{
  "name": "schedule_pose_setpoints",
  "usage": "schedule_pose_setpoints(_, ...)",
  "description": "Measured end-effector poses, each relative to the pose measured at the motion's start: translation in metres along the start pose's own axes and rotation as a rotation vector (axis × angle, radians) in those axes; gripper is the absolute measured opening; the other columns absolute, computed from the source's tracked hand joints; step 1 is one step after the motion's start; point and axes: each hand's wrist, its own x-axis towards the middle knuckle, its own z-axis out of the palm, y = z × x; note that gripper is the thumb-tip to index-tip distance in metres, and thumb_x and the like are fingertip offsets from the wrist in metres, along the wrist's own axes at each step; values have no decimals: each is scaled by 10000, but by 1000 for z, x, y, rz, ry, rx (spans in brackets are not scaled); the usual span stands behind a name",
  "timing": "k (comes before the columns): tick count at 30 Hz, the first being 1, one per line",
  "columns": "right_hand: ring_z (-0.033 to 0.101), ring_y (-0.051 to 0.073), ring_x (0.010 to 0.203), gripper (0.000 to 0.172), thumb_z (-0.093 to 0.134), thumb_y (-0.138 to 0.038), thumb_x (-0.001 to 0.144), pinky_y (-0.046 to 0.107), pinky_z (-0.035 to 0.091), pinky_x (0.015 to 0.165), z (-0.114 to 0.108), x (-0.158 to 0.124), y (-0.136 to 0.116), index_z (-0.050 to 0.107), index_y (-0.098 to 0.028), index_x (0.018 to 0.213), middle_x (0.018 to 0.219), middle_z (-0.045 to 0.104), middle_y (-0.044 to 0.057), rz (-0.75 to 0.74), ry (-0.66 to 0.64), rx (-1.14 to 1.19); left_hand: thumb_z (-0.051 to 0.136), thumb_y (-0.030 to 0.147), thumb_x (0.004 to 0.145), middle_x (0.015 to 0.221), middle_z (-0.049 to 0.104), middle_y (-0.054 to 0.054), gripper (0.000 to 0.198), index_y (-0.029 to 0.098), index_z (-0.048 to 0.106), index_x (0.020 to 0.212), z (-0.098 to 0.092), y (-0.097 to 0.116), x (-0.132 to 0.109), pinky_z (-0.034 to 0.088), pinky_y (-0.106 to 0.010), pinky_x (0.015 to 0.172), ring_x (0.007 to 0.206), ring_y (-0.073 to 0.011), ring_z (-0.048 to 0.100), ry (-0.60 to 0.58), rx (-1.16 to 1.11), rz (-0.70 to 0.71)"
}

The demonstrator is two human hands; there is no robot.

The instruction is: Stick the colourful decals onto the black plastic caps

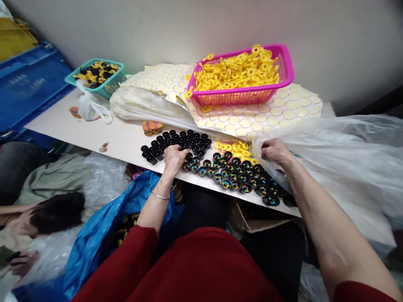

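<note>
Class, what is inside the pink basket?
The pink basket holds a heap of yellow rings. The heap covers the basket's floor; anything buried deeper cannot be seen.

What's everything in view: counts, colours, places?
Cups: dozens, black, table front
Bits: many, multicoloured, in cups
Rings: many, yellow, in basket, beside cups
Basket: one, pink, on sheets
Second basket: one, teal, rear left
Pieces: many, black, yellow, second basket
Sheets: several, cream, under basket
Plastic: some, clear, right
Bag: one, white, left
Block: one, orange, behind cups
Sack: one, blue, lower left
Crates: uncounted, blue, yellow, left
Table: one, white, centre
Person: one, beige top, left
Left hand: one, bare, at cups
Right hand: one, bare, at plastic
</note>
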Motion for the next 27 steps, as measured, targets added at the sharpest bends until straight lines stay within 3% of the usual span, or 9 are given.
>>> schedule_pose_setpoints(4, 540, 132, 557, 264, 756, -386, 539, 286, 489, 574, -9, -22, 2, 631, -188, 661, 584, 599, -29, 80, 56, 168, 692, 364, 693, 547, 592, -46, 236, 207, 601, 541, -2, -1, 0, 376, -334, 658, 662, -226, 578, 31, -17, 26)
schedule_pose_setpoints(8, 605, 148, 616, 386, 862, -384, 404, 318, 544, 633, -23, -39, -5, 642, -197, 661, 654, 654, -21, 130, 123, 402, 680, 263, 672, 485, 465, -5, 198, 184, 568, 528, -12, 0, -2, 344, -338, 672, 607, -170, 473, 87, -75, 53)
schedule_pose_setpoints(11, 602, 143, 605, 404, 891, -356, 370, 322, 545, 627, -31, -53, -17, 655, -197, 656, 657, 653, -23, 121, 188, 493, 672, 258, 673, 472, 420, 19, 215, 173, 547, 520, -22, 5, -10, 331, -318, 644, 571, -130, 428, 131, -116, 53)
schedule_pose_setpoints(14, 593, 146, 592, 382, 899, -357, 406, 326, 533, 606, -28, -74, -40, 681, -204, 680, 673, 662, -11, 78, 162, 514, 652, 324, 695, 489, 452, 31, 222, 176, 569, 553, -28, 16, -30, 324, -283, 579, 536, -106, 419, 67, -228, 189)
schedule_pose_setpoints(20, 617, 189, 690, 301, 826, -476, 614, 369, 533, 693, 3, -124, -97, 719, -230, 751, 756, 689, 17, -123, -91, 312, 618, 332, 736, 554, 540, 27, 169, 189, 579, 653, -13, 48, -83, 346, -237, 549, 525, -94, 468, -217, -277, 703)
schedule_pose_setpoints(24, 605, 185, 713, 201, 623, -411, 844, 335, 493, 694, 20, -140, -113, 695, -239, 771, 748, 666, 24, -378, -214, 20, 619, 297, 758, 607, 590, 11, 117, 193, 567, 738, -2, 56, -102, 372, -234, 573, 565, -112, 530, -295, -214, 829)
schedule_pose_setpoints(27, 582, 168, 696, 246, 489, -294, 930, 303, 449, 664, 28, -145, -117, 675, -227, 783, 783, 648, 41, -554, -239, -274, 601, 291, 765, 634, 606, 9, 108, 195, 569, 804, 1, 57, -108, 391, -236, 585, 585, -123, 554, -332, -191, 857)
